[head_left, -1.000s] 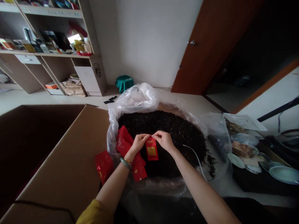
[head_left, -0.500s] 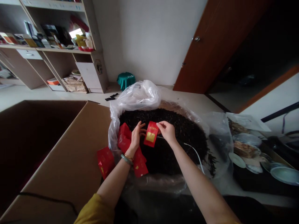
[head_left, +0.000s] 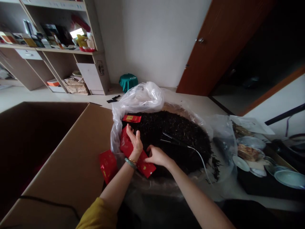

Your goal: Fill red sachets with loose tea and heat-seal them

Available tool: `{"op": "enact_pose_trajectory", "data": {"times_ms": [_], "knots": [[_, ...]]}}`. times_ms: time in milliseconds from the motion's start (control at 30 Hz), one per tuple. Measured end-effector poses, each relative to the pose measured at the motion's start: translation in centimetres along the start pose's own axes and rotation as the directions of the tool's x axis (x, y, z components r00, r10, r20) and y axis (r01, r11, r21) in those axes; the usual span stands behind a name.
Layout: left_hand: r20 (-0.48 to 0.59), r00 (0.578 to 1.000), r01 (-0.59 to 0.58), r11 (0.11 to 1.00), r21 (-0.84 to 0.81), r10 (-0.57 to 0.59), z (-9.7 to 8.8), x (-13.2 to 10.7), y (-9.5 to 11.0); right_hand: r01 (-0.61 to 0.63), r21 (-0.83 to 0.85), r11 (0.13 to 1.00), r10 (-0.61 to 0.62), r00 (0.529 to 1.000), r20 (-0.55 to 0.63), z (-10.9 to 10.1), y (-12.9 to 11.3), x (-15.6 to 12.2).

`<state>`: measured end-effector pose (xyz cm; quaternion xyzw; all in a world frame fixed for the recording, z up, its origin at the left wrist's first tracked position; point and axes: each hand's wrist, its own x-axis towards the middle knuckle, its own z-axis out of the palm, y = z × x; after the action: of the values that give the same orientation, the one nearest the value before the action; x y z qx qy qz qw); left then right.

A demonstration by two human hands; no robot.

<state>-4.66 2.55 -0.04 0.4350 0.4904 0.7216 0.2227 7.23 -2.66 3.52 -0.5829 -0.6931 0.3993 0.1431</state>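
My left hand (head_left: 135, 142), with bracelets at the wrist, is held above a pile of red packets (head_left: 125, 143). Its fingers are stretched out and hold nothing. One small red packet (head_left: 132, 118) with a gold patch lies beyond it on the dark dried leaves (head_left: 188, 127), which look like loose tea. To the right, my right hand (head_left: 156, 156) has its thumb and fingers closed on the edge of a red packet (head_left: 148, 168) at the pile's near end. A dark tool (head_left: 175, 140) with two thin bright bars and a white cord rests on the leaves.
A clear plastic bag (head_left: 147, 93) surrounds the leaves. On the left stands a large open cardboard box (head_left: 71, 152), with another red packet (head_left: 108, 165) by its side. A lidded tub (head_left: 250, 148) and a pale dish (head_left: 290, 178) are at the right. Behind is a green-covered bin (head_left: 128, 82).
The small red packet that was between my hands now lies on the leaves at the far left. My right hand has moved down and left to the packet pile; my left hand has shifted slightly left.
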Motion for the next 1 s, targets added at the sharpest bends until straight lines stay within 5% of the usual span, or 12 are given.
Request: {"op": "enact_pose_trajectory", "data": {"times_ms": [100, 300, 500, 667, 1000], "knots": [[-0.006, 1.0, 0.024, 1.0, -0.006, -0.024, 0.0, 0.0, 0.1, 0.002, -0.015, 1.0, -0.002, 1.0, -0.003, 1.2, 0.5, -1.4], [0.01, 0.999, 0.037, 0.995, -0.096, -0.036, 0.0, 0.5, -0.3, -0.009, 0.301, 0.954, 0.031, 0.997, -0.068, 1.8, 1.6, -1.7], [-0.012, 0.999, 0.047, 0.976, -0.211, -0.051, 0.1, 0.7, -0.3, -0.196, 0.697, 0.69, 0.186, 0.978, 0.09, 2.9, 3.0, -1.6], [-0.021, 0.998, 0.048, 0.972, -0.228, -0.054, 0.2, 0.6, -0.2, -0.177, 0.849, 0.498, 0.172, 0.98, 0.103, 3.9, 3.4, -1.4], [0.002, 1.0, 0.029, 0.964, -0.263, -0.029, 0.1, 0.6, -0.5, -0.147, 0.742, 0.654, 0.235, 0.972, -0.014, 4.7, 3.0, -0.7]]}}
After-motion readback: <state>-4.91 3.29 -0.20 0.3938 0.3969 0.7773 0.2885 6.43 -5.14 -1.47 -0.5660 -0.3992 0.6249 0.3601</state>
